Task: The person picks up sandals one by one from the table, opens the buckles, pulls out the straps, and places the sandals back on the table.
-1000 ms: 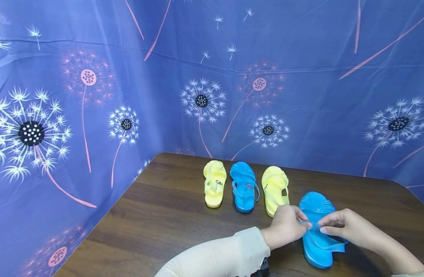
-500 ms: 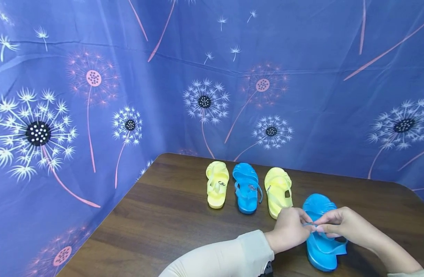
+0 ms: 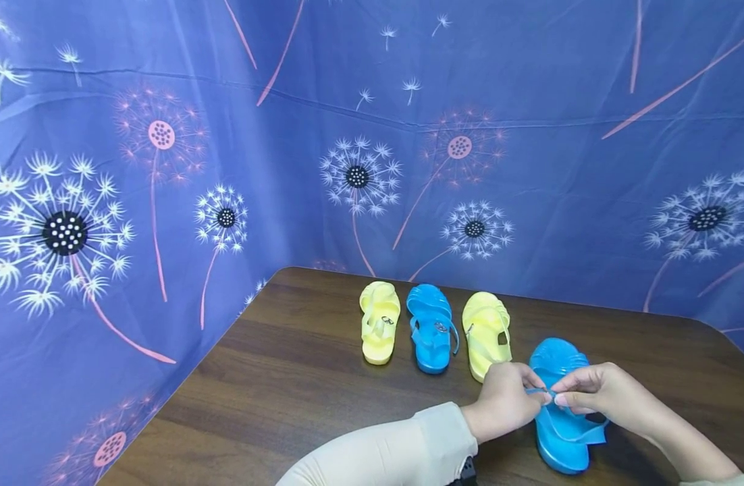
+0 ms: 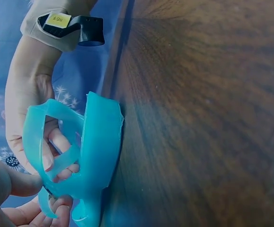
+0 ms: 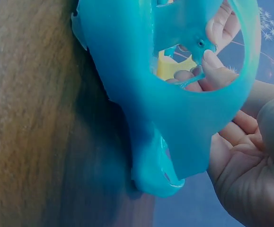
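A blue sandal (image 3: 563, 445) rests on the wooden table, toe pointing away from me. My left hand (image 3: 508, 399) pinches the end of its thin strap between thumb and fingers. From the other side my right hand (image 3: 612, 398) pinches the strap area too, the fingertips of both hands meeting over the sandal's middle. In the right wrist view a strap tab (image 5: 200, 43) with a small round hole shows between the fingers. The left wrist view has the sandal's side (image 4: 101, 142) and its raised strap loops, with fingertips at the lower one. Fingers partly hide the fastening.
To the left stand a yellow sandal (image 3: 379, 347), a second blue sandal (image 3: 431, 358) and another yellow sandal (image 3: 483, 337), in a row on the brown table (image 3: 269, 364). The nearer yellow one is right beside my left hand. A blue dandelion-patterned cloth (image 3: 530, 169) hangs behind.
My right fingertips have come in closer to the left ones, so both hands meet at the strap. The head view shifted slightly; the other sandals stay in place.
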`<move>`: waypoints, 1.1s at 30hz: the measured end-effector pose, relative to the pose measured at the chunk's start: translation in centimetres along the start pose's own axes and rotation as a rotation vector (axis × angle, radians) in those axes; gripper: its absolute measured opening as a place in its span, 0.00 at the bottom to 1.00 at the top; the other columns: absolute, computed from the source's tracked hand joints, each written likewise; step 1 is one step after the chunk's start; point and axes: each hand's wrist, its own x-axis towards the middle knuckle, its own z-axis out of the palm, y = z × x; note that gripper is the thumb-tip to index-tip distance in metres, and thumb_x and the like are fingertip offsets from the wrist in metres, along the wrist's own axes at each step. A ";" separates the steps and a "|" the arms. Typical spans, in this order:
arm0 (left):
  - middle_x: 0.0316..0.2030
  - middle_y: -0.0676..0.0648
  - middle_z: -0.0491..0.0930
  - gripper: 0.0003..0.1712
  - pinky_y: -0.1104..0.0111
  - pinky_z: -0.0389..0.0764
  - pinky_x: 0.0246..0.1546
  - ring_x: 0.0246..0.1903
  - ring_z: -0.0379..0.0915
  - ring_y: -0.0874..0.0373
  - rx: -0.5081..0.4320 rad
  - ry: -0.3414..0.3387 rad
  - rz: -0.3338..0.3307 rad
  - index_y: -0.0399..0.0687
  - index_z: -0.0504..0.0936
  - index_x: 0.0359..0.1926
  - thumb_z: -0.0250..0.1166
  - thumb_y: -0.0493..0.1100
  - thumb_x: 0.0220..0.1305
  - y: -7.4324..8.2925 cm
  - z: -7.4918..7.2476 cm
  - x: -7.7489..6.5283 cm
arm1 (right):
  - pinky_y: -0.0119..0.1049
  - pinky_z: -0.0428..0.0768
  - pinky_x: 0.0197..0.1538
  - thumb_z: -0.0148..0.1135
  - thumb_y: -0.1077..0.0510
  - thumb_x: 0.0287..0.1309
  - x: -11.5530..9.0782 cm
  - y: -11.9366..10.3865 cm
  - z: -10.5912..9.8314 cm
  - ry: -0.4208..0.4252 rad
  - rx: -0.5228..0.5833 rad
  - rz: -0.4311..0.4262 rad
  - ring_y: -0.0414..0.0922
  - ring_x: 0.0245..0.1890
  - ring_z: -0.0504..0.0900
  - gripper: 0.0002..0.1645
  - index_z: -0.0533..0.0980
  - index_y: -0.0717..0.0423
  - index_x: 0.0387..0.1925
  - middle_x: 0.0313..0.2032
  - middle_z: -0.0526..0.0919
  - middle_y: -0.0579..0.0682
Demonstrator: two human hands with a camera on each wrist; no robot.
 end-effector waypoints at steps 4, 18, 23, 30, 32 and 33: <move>0.22 0.63 0.79 0.04 0.84 0.70 0.26 0.27 0.70 0.76 -0.014 0.008 0.002 0.54 0.85 0.30 0.72 0.45 0.56 0.0 0.0 0.0 | 0.34 0.85 0.36 0.64 0.59 0.61 -0.1 -0.2 -0.3 0.004 -0.044 -0.017 0.35 0.33 0.85 0.17 0.79 0.72 0.44 0.36 0.88 0.53; 0.18 0.60 0.76 0.06 0.82 0.70 0.20 0.19 0.67 0.73 -0.107 0.036 -0.107 0.53 0.83 0.26 0.73 0.42 0.55 0.5 0.0 -0.2 | 0.30 0.84 0.33 0.65 0.58 0.60 -1.0 0.4 -0.8 0.050 -0.170 -0.012 0.27 0.34 0.81 0.15 0.81 0.68 0.41 0.35 0.87 0.52; 0.17 0.60 0.75 0.08 0.81 0.71 0.20 0.18 0.67 0.73 -0.149 0.032 -0.131 0.53 0.81 0.25 0.72 0.41 0.55 0.4 0.0 -0.3 | 0.30 0.83 0.34 0.64 0.56 0.61 -1.4 0.7 -1.1 0.064 -0.184 0.009 0.27 0.34 0.81 0.16 0.81 0.66 0.42 0.35 0.87 0.47; 0.17 0.60 0.75 0.08 0.80 0.71 0.20 0.18 0.67 0.73 -0.156 0.028 -0.139 0.53 0.81 0.25 0.72 0.41 0.56 0.5 0.0 -0.5 | 0.29 0.83 0.35 0.63 0.55 0.62 -1.9 1.2 -1.6 0.086 -0.211 0.028 0.25 0.36 0.80 0.17 0.80 0.66 0.43 0.37 0.87 0.48; 0.17 0.60 0.75 0.07 0.80 0.71 0.20 0.19 0.67 0.73 -0.153 0.028 -0.136 0.52 0.81 0.25 0.72 0.41 0.56 0.5 -0.1 -0.5 | 0.29 0.83 0.34 0.64 0.54 0.62 -2.0 1.2 -1.7 0.095 -0.213 0.046 0.25 0.35 0.80 0.17 0.81 0.65 0.43 0.37 0.87 0.47; 0.17 0.60 0.75 0.07 0.80 0.71 0.20 0.19 0.67 0.73 -0.153 0.028 -0.138 0.52 0.82 0.25 0.72 0.41 0.56 0.5 -0.1 -0.5 | 0.30 0.83 0.34 0.64 0.54 0.61 -1.9 1.2 -1.7 0.098 -0.213 0.047 0.25 0.35 0.80 0.17 0.81 0.65 0.43 0.37 0.87 0.47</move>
